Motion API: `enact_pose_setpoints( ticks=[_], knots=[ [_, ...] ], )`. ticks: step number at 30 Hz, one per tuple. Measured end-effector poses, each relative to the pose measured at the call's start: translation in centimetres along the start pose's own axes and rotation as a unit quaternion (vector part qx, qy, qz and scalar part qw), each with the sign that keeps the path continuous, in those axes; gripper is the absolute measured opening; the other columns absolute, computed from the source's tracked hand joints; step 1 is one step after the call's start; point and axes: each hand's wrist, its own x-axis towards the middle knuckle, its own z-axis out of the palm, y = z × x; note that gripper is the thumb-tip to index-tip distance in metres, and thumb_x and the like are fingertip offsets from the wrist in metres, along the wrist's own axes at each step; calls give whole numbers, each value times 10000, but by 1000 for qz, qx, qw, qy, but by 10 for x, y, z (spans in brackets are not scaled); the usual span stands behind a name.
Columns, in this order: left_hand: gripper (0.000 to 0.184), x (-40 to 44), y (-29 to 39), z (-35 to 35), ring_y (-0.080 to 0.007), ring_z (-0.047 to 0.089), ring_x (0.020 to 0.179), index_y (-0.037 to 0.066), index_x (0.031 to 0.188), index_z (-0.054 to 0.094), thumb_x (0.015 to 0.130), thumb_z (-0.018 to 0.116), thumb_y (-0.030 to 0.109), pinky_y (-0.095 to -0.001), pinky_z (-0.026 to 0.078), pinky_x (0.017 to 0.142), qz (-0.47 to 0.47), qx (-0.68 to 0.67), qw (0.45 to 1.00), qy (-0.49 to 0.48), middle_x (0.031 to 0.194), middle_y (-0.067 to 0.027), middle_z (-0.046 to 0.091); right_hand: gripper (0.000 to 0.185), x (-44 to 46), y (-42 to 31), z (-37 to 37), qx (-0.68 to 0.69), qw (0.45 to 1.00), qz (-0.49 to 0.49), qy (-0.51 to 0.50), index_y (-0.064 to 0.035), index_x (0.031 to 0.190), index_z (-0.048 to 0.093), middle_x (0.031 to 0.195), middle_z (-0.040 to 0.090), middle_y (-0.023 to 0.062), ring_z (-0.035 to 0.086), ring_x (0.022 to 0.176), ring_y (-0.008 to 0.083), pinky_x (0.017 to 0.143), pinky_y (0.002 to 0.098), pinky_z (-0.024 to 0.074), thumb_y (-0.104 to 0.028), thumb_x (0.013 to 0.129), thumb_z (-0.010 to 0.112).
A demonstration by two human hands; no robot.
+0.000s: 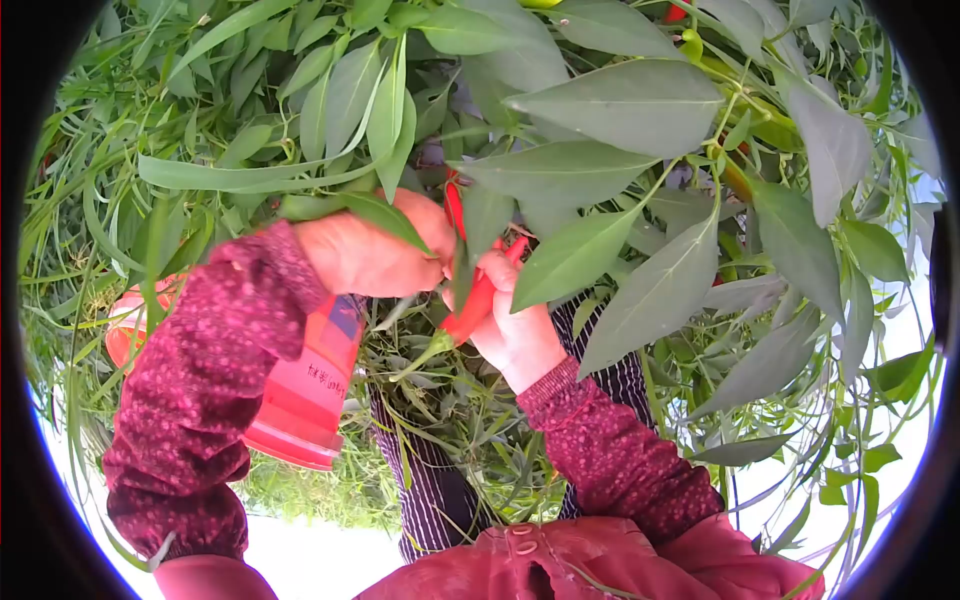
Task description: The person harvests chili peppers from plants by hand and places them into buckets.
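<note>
My right hand (pixel 520 335) is closed around red chili peppers (pixel 470 312), with a green stem end pointing down and to the left. Just left of it, my left hand (pixel 375 250) has its fingers drawn together, their tips close to the right hand. Leaves partly cover those fingertips, so what they pinch is hidden. Another red chili pepper (pixel 454 203) hangs among the leaves right beside the left hand. Broad green pepper leaves (pixel 575 172) reach over and around both hands.
A red plastic bucket (pixel 300 400) with dark writing stands below my left forearm. Farther left, another red container (pixel 128 325) shows through grass. Dense pepper plants (pixel 780 250) fill the right and top, with a red pepper (pixel 677 12) at the upper edge. My striped trouser legs (pixel 440 480) are below.
</note>
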Motion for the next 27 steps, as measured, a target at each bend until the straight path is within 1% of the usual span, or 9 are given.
enact_pose_setpoints(
  ticks=[1, 2, 3, 6, 8, 10, 12, 19, 27],
  knots=[
    [306, 4, 2, 6, -360, 618, 744, 95, 1046, 638, 773, 640, 233, -410, 490, 678, 49, 62, 994, 73, 804, -176, 628, 114, 1, 0, 2, -153, 984, -87, -9, -117, 1032, 549, 983, 601, 12, 593, 863, 176, 744, 368, 496, -159, 927, 535],
    [218, 6, 2, 11, -388, 614, 771, 21, 773, 647, 751, 585, 229, -445, 500, 695, 59, 45, 993, 90, 785, -198, 629, 144, -1, 0, 5, -110, 986, -123, 2, -113, 1059, 551, 967, 600, 0, 590, 866, 172, 738, 379, 495, -154, 921, 542],
    [218, 8, 1, 13, -388, 614, 771, 21, 773, 647, 751, 585, 229, -445, 500, 695, 57, 44, 994, 88, 785, -198, 629, 144, -2, -1, 5, -108, 987, -121, 2, -113, 1059, 551, 967, 600, 0, 590, 866, 172, 738, 379, 495, -154, 921, 542],
    [251, 23, -23, 18, -402, 604, 764, 9, 825, 647, 748, 581, 238, -442, 499, 725, 79, 61, 991, 94, 795, -207, 625, 245, -1, -7, -2, 38, 999, 32, -14, -123, 1130, 558, 969, 609, 13, 580, 867, 147, 716, 350, 485, -187, 896, 595],
    [386, 49, -75, 13, -277, 560, 1091, 47, 1214, 528, 849, 575, 164, -394, 477, 852, -26, 71, 995, -60, 1189, -171, 568, 270, 0, 4, -11, 34, 998, 47, 2, -118, 1130, 561, 1006, 615, 22, 577, 859, 141, 707, 333, 482, -198, 879, 621],
    [387, 61, -99, 7, -275, 561, 1090, 47, 1215, 527, 851, 575, 167, -393, 477, 854, -67, 119, 990, -21, 1191, -169, 568, 296, 0, -3, -4, 31, 997, 66, 16, -112, 1130, 564, 1043, 621, 32, 573, 852, 134, 699, 316, 480, -210, 863, 647],
    [387, 69, -115, 6, -274, 561, 1089, 46, 1216, 527, 853, 574, 170, -392, 476, 857, -87, 154, 983, 51, 1193, -168, 568, 296, -9, -33, 23, 194, 967, 165, -6, -103, 1091, 575, 1098, 623, 49, 574, 855, 130, 682, 300, 476, -217, 840, 681],
    [388, 52, -137, 13, -269, 562, 1086, 45, 1221, 525, 860, 574, 180, -389, 473, 864, -154, 188, 953, 184, 1199, -162, 567, 283, -14, -38, 28, 143, 977, 156, -26, -92, 1070, 573, 1055, 638, 62, 603, 857, 151, 637, 304, 487, -204, 838, 690],
    [390, 55, -136, 6, -263, 563, 1083, 44, 1226, 523, 868, 573, 191, -385, 471, 873, -163, 190, 934, 253, 1207, -155, 566, 275, -19, -42, 35, 140, 975, 168, -30, -90, 1086, 561, 1039, 644, 68, 612, 844, 151, 636, 302, 492, -192, 856, 672]
  ],
)
